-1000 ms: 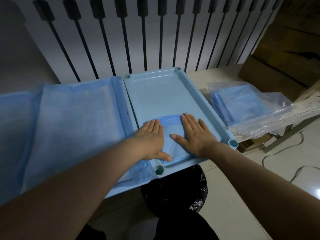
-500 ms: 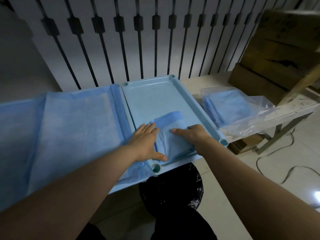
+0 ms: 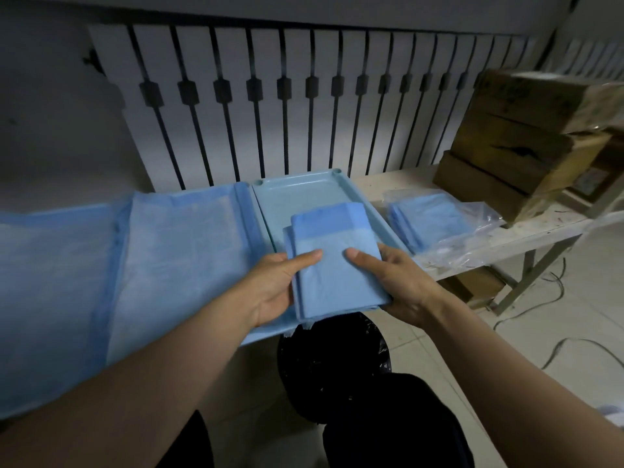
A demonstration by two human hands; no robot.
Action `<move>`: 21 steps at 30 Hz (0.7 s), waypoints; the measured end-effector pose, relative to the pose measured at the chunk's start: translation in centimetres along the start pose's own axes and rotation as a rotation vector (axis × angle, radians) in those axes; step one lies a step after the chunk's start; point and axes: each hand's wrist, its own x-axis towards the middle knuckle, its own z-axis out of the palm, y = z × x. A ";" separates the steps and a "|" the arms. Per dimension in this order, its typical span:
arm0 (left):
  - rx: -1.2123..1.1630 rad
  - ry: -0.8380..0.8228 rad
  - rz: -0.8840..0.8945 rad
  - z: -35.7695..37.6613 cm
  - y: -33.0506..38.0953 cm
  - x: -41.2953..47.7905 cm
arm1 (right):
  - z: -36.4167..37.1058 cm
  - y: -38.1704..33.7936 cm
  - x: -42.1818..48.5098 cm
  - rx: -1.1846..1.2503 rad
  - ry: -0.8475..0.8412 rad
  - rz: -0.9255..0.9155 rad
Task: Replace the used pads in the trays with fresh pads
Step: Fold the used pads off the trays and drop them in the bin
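Head view, dim light, so fine detail is poor.

Hidden or cut off:
- My fingers on both hands are under the folded pad [image 3: 332,261], out of sight. Only the thumbs and part of the palms show.
- The near half of the tray [image 3: 297,190] is blocked by the pad and my hands. Its far rim and two corner sockets are visible.
- Can't tell whether the pad's far end touches the tray floor or sits clear of it.
- The spread pad [image 3: 169,251] on the left runs off the frame edge. Can't tell what lies under it.
- The black bin bag [image 3: 332,363] below is partly masked by my forearms and legs.
- The print on the cardboard boxes [image 3: 516,143] at far right is unreadable.

Grip: my left hand [image 3: 273,285] grasps the pad's left edge with the thumb on top. My right hand [image 3: 401,282] grasps the right edge the same way.

The pad is blue and folded into a rectangle, with stacked layers showing along the left and near edges. A darker blue band crosses the far end, and the middle is paler. It sits over the near end of the tray, and its near edge overhangs the table [image 3: 540,231] front, above the bin bag.

A clear bag of pads [image 3: 435,224] lies on the table just right of the tray. Cables [image 3: 553,288] lie on the floor at right.
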 end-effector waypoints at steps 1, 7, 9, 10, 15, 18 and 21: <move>0.009 0.040 0.020 0.2 -0.5 -0.6 | 0.0 0.3 -0.9 0.003 -0.010 0.017; 0.241 0.119 0.005 0.0 -4.4 -3.8 | -0.7 4.6 -5.6 0.022 -0.056 0.128; 0.323 0.126 -0.011 -0.6 -5.7 -5.1 | -1.1 6.8 -7.0 0.029 -0.033 0.189; 0.366 0.143 -0.011 -0.9 -6.2 -5.5 | -1.5 7.8 -7.5 0.033 -0.023 0.225; 0.509 0.258 0.049 -4.0 -8.2 -6.9 | -1.8 12.3 -9.6 -0.073 0.065 0.463; 0.539 0.298 0.100 -5.1 -9.1 -7.8 | -1.4 15.4 -8.6 -0.122 0.224 0.514; 0.556 0.307 0.130 -5.9 -9.8 -8.7 | -0.5 16.7 -6.1 -0.054 0.331 0.459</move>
